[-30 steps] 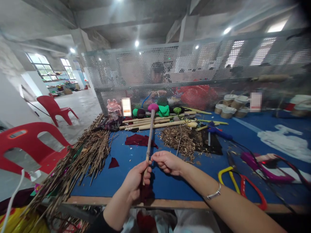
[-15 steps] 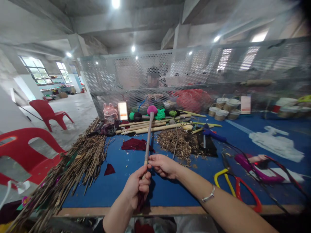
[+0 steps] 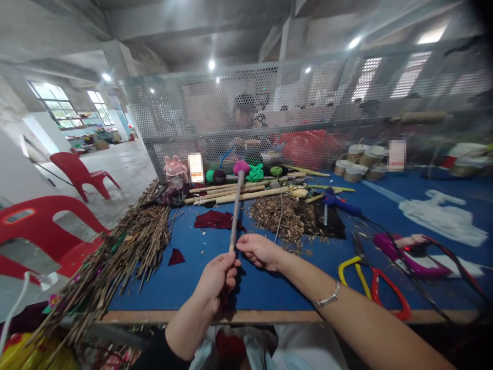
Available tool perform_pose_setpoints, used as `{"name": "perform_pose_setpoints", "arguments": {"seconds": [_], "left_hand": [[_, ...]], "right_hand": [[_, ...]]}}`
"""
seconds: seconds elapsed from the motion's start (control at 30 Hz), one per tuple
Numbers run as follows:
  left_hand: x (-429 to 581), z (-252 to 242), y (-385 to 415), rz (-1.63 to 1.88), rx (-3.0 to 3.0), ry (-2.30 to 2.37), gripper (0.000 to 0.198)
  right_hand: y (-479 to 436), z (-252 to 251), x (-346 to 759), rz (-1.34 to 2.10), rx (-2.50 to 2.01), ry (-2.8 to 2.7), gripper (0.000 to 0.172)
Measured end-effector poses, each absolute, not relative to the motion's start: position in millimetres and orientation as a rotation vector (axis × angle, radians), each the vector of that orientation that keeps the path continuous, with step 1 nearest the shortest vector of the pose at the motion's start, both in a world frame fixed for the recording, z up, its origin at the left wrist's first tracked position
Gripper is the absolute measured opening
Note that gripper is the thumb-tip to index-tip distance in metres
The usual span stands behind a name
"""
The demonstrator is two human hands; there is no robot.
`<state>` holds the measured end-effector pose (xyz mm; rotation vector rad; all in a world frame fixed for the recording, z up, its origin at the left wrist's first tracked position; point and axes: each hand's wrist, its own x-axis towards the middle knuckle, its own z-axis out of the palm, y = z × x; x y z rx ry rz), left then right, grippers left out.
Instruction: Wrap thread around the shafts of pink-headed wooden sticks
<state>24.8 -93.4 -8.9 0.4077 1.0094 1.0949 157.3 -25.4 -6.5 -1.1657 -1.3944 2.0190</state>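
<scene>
At the far left of the blue table point(image 3: 208, 288) lies a spread bundle of thin brown twigs point(image 3: 152, 241), its tips reaching toward a small dark red scrap point(image 3: 176, 256) that lies flat. Next comes the left hand point(image 3: 216, 277), fingers wrapped around the lower end of a slender stick point(image 3: 236, 213). The stick slants up and away above the tabletop, greyish along most of its length, tan beside the grip, with a round magenta head point(image 3: 241, 167) at its far tip. It looks light and stiff, probably a little top-heavy, so the low hold likely lets the head sway; gripping the shaft nearer its middle should steady it. The head seems soft and easily crushed, best left untouched, while the shaft looks dry enough not to slip. Just right of the stick, the right hand point(image 3: 260, 252) has thumb and forefinger pinched together close to the shaft; whether a fine strand sits between them, I cannot tell. Beyond it spreads a heap of brown chips point(image 3: 275, 216).
</scene>
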Motion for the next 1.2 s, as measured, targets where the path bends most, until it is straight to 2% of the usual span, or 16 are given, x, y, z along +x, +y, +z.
{"name": "perform_pose_setpoints", "arguments": {"seconds": [0.1,0.23,0.57,0.7,0.8,0.93,1.2], "left_hand": [[24.6,-5.8,-93.9,1.074,0.398,1.012,0.012],[25.1,-3.7,-96.5,1.011,0.323,0.933,0.016],[23.1,-4.2,-97.0,1.101,0.305,0.934,0.009],[21.0,-5.1,-98.7,0.988,0.224,0.893,0.017],[20.1,-5.5,-99.2,1.026,0.177,0.859,0.016],[21.3,-7.2,-99.8,1.147,0.252,0.916,0.012],[21.5,-6.0,-102.5,1.128,0.293,0.922,0.007]], "right_hand": [[-25.4,-6.2,158.3,2.052,-1.102,-1.383,0.019],[-25.9,-5.8,157.1,2.023,-1.070,-1.407,0.024],[-25.1,-4.5,154.8,1.879,-1.151,-1.522,0.019],[-26.3,-4.7,153.7,1.880,-1.136,-1.546,0.020],[-27.4,-5.2,152.6,1.852,-1.135,-1.571,0.018],[-27.0,-7.0,152.4,1.772,-1.123,-1.627,0.017],[-19.2,-14.6,147.9,1.545,-0.958,-1.693,0.021]]}}
